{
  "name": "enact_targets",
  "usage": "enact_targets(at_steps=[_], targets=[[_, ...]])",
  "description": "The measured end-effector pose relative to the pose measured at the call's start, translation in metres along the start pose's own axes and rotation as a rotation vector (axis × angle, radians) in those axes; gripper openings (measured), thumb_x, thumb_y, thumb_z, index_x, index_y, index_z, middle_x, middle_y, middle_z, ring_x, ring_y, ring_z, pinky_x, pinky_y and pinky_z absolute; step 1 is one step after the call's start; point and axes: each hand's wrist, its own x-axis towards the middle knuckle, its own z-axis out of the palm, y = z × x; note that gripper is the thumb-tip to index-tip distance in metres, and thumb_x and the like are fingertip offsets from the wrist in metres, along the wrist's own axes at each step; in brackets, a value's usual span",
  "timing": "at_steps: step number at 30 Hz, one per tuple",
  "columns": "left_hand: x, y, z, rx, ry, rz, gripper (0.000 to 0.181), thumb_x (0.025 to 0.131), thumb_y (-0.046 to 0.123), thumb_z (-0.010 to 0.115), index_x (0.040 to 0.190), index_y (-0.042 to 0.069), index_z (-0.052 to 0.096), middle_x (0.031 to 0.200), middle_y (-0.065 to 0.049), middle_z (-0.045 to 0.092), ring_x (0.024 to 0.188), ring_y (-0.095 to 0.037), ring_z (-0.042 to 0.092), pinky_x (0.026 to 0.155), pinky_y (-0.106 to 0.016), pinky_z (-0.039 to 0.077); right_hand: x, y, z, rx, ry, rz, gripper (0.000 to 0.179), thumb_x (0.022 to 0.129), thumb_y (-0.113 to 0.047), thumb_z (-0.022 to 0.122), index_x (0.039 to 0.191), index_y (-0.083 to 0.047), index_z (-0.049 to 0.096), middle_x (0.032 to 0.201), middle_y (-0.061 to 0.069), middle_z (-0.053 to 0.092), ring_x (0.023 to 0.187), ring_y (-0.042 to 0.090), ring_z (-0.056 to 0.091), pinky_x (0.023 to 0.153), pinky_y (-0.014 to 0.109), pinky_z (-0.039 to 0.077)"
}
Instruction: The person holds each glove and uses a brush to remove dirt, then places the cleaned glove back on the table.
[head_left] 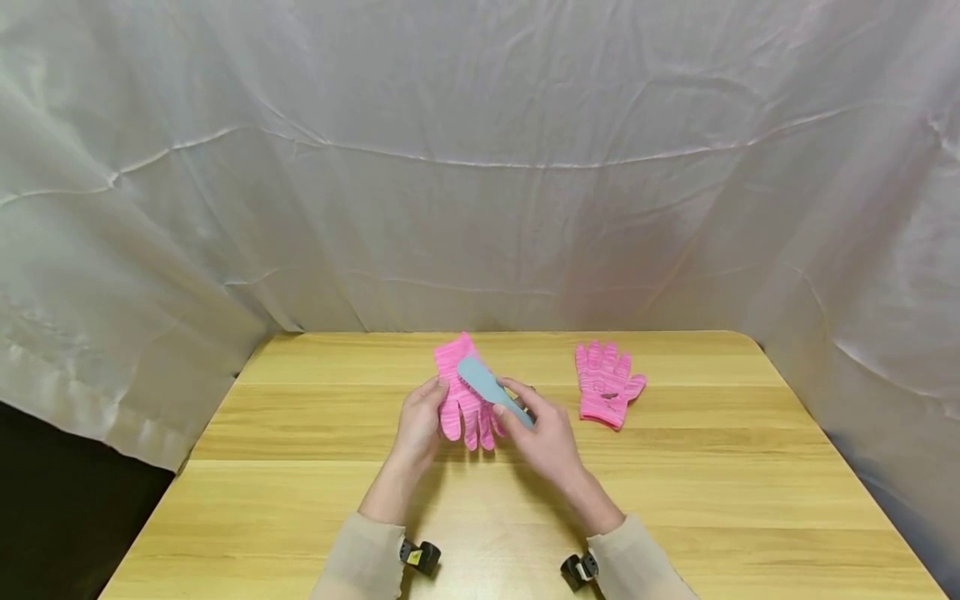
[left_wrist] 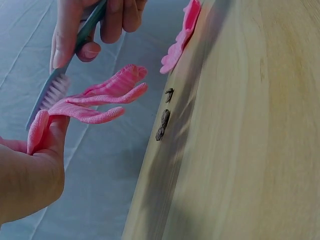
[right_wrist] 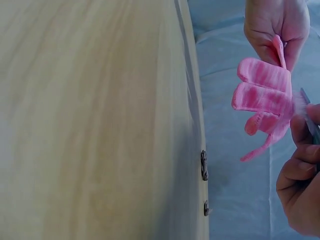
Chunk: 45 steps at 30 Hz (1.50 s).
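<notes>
My left hand grips a pink streaked knit glove by its side, holding it above the table with its fingers hanging toward me. In my right hand is a light blue brush, pinched by its handle. The brush's pale bristles face down against the held glove in the left wrist view. From the right wrist, the bristles and part of the brush are hidden behind the glove and fingers. A second pink glove lies flat to the right, with dark marks on its palm and its fingers pointing away.
Small dark brown clumps lie on the wooden table, beyond the held glove. Grey cloth hangs behind the table and along both sides. Each wrist carries a small black camera near a beige sleeve.
</notes>
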Motion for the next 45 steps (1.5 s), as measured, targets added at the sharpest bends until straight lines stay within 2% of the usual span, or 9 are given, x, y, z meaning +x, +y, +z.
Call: enact_targets(at_steps=[10, 19, 32, 35, 41, 45], targets=[[-0.0001, -0.0004, 0.0002, -0.014, -0.004, -0.004, 0.041, 0.111, 0.013, 0.040, 0.142, -0.011, 0.051, 0.108, -0.010, 0.072, 0.091, -0.013, 0.069, 0.082, -0.026, 0.060, -0.0001, 0.0020, -0.0001, -0.039, 0.005, 0.016, 0.040, 0.097, -0.023, 0.075, 0.136, -0.016, 0.069, 0.076, -0.007, 0.063, 0.056, 0.009, 0.046, 0.051, 0.024, 0.042], [0.0001, -0.0006, 0.0008, -0.010, 0.000, -0.005, 0.041, 0.111, 0.014, 0.040, 0.141, -0.011, 0.052, 0.104, -0.009, 0.073, 0.089, -0.014, 0.069, 0.081, -0.026, 0.060, 0.0005, 0.0028, 0.0007, -0.049, 0.038, 0.001, 0.041, 0.095, -0.022, 0.077, 0.135, -0.014, 0.070, 0.077, -0.003, 0.065, 0.057, 0.008, 0.046, 0.052, 0.024, 0.041], [0.0009, -0.0011, 0.0007, -0.024, -0.011, -0.006, 0.041, 0.111, 0.013, 0.039, 0.143, -0.011, 0.050, 0.109, -0.010, 0.072, 0.091, -0.013, 0.069, 0.081, -0.025, 0.060, 0.0000, 0.0027, 0.0019, -0.039, 0.064, -0.008, 0.041, 0.095, -0.017, 0.078, 0.135, -0.013, 0.069, 0.079, 0.003, 0.067, 0.056, 0.007, 0.047, 0.051, 0.024, 0.041], [0.0012, -0.0013, 0.0011, -0.027, -0.011, 0.002, 0.042, 0.111, 0.013, 0.039, 0.143, -0.011, 0.050, 0.113, -0.014, 0.072, 0.092, -0.013, 0.070, 0.082, -0.025, 0.060, -0.0001, 0.0028, 0.0019, -0.046, 0.071, -0.008, 0.041, 0.095, -0.017, 0.077, 0.136, -0.014, 0.069, 0.079, 0.003, 0.066, 0.056, 0.009, 0.047, 0.051, 0.024, 0.042], [0.0014, -0.0017, 0.0016, -0.029, -0.008, 0.011, 0.044, 0.111, 0.011, 0.037, 0.146, -0.012, 0.046, 0.134, -0.028, 0.063, 0.103, -0.013, 0.070, 0.092, -0.026, 0.058, 0.0000, 0.0040, 0.0025, -0.061, 0.091, -0.013, 0.041, 0.095, -0.017, 0.078, 0.135, -0.015, 0.070, 0.078, 0.002, 0.065, 0.058, 0.010, 0.049, 0.053, 0.025, 0.043], [0.0015, -0.0016, 0.0018, -0.027, -0.006, 0.011, 0.044, 0.111, 0.011, 0.037, 0.146, -0.012, 0.046, 0.135, -0.029, 0.062, 0.103, -0.014, 0.069, 0.092, -0.026, 0.058, 0.0002, 0.0049, 0.0027, -0.058, 0.097, -0.025, 0.041, 0.094, -0.016, 0.078, 0.134, -0.014, 0.070, 0.077, 0.000, 0.064, 0.056, 0.008, 0.047, 0.051, 0.024, 0.041]])
